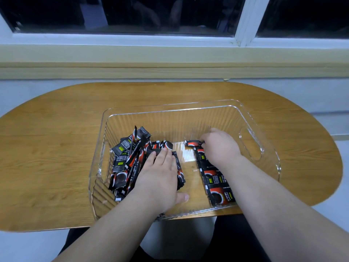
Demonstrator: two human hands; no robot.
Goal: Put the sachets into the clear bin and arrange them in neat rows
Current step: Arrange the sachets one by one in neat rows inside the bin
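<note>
Sachets (120, 178) of black foil, slim and rectangular, each printed with a red swirl round a dark cup and a small yellow-green label, all lie inside the clear ribbed plastic bin (170, 118). The bin sits on the oval wooden worktop (56, 148) and has an oval handle cut-out in each end wall.

In the head view the sachets fall into two groups. At the bin's left end a loose heap (132, 154) lies jumbled — some flat, some propped on edge, pointing different ways. Along the right side a row (213, 178) lies flat on the bin floor with printed faces up, each piece overlapping the next from the near wall toward the far side. A bare strip of bin floor separates the two groups.

The left hand (160, 171) rests palm-down on the right edge of the heap, fingers straight and together, thumb spread toward the near wall. The right hand (221, 146) is at the far end of the row, fingers curled, pinching a single sachet (192, 143) by its right end — it lies crosswise to the row. The hands are apart.

Behind the worktop run a pale wooden sill (170, 59) and a white-framed window (243, 21) with dark glass.
</note>
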